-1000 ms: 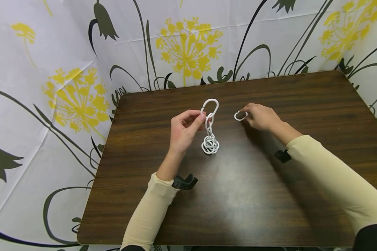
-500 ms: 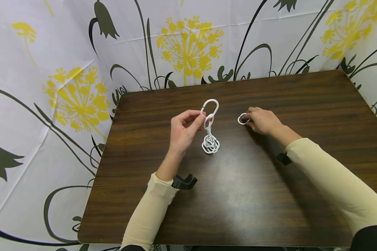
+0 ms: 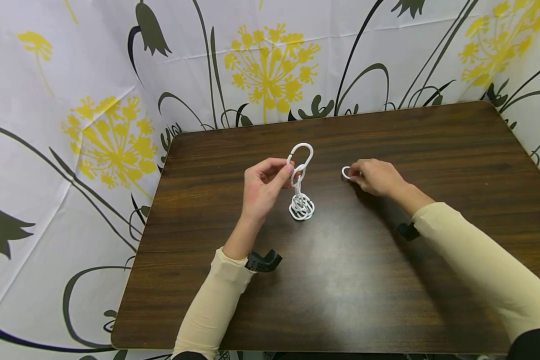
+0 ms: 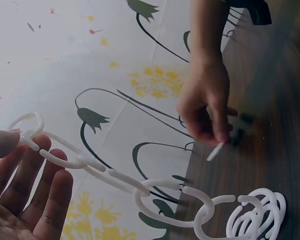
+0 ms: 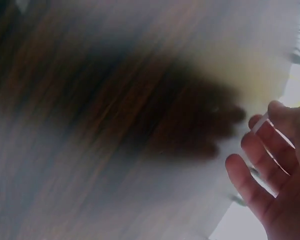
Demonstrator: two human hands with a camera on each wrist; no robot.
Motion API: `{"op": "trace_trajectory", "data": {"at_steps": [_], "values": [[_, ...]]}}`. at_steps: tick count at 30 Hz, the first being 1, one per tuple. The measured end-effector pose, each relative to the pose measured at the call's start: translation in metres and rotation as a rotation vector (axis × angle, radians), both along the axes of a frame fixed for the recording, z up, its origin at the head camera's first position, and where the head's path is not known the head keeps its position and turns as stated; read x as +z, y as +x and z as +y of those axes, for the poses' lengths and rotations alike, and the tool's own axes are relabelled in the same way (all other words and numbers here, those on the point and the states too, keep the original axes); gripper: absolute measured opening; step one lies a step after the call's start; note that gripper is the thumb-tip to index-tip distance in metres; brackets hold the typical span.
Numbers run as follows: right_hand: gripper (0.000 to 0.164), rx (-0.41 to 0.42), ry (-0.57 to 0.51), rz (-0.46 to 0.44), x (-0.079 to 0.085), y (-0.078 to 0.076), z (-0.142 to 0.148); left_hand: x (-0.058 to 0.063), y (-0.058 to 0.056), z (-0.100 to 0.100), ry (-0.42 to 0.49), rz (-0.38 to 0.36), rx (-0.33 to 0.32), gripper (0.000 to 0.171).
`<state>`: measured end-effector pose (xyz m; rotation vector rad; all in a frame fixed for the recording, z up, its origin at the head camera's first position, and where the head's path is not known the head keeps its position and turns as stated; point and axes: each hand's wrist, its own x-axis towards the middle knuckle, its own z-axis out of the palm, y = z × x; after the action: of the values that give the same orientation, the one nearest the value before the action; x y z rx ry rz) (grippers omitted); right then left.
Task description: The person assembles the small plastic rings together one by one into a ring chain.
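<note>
In the head view, my left hand pinches the top ring of a chain of white plastic rings between thumb and fingers. Each ring has a small gap, plain in the left wrist view along the chain. The chain hangs down, and its lower rings lie heaped on the table. To the right, my right hand holds a single loose white ring above the table, apart from the chain. Fingers hide much of that ring; the right wrist view shows the ring edge-on between thumb and fingertips.
A dark wood-grain table lies under both hands. Behind it and at its sides hangs a white cloth with yellow and grey-green flowers. Each wrist wears a black camera mount, such as the left mount.
My right hand has shifted slightly right and toward me, and the loose ring has turned so that less of it shows. The left hand keeps its place, with the chain swaying slightly.
</note>
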<state>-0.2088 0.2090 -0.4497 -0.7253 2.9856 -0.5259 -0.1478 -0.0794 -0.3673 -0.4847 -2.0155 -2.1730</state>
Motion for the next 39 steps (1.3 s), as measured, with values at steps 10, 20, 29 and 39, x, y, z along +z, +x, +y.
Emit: {"op": "trace_trajectory", "data": {"at_steps": [10,20,29,39], "values": [[0.009,-0.045,-0.495,-0.013,0.043,0.019,-0.029,0.0,0.0,0.001,-0.014,0.0,0.008,0.017],[0.012,-0.042,-1.044,0.043,0.112,0.049,-0.059,-0.002,-0.001,0.002,0.001,-0.004,0.005,0.016],[0.011,0.039,-1.031,-0.01,0.155,0.077,-0.08,-0.002,-0.001,0.003,-0.014,-0.007,-0.001,0.017],[0.009,0.076,-0.949,0.015,0.156,0.08,-0.091,-0.003,0.0,0.003,-0.024,-0.003,-0.017,0.016]]}}
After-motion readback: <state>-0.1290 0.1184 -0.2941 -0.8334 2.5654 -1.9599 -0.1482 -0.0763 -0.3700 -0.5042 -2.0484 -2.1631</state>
